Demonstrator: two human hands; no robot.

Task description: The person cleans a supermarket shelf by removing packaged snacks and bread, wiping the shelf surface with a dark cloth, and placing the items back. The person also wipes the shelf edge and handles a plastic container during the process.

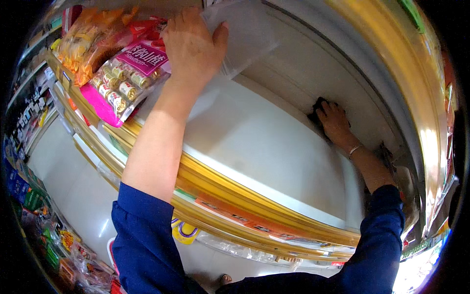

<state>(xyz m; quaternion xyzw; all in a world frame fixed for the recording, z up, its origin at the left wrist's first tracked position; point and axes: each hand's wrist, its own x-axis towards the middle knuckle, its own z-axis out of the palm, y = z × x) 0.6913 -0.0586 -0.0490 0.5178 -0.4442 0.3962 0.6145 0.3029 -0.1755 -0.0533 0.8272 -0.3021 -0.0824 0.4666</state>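
Observation:
My left hand [192,46] reaches over the shelf with its fingers stretched out and the thumb apart. It rests beside a clear plastic divider [245,36], next to red packages whose contact with my fingertips I cannot make out. Below it leans a pink and clear bag of wrapped rolls [120,83]. Deep in the shelf, my right hand [336,122] is closed on a black cloth [318,108], pressed at the foot of the grey back panel [303,63]. The white shelf board [249,142] lies between my two arms.
Orange bags of snacks [83,41] stand at the far left. A yellow shelf edge [230,191] with orange price strips runs along the front. Another yellow-edged shelf [391,54] hangs above. More packaged goods [73,250] line the lower left, past the pale floor [68,161].

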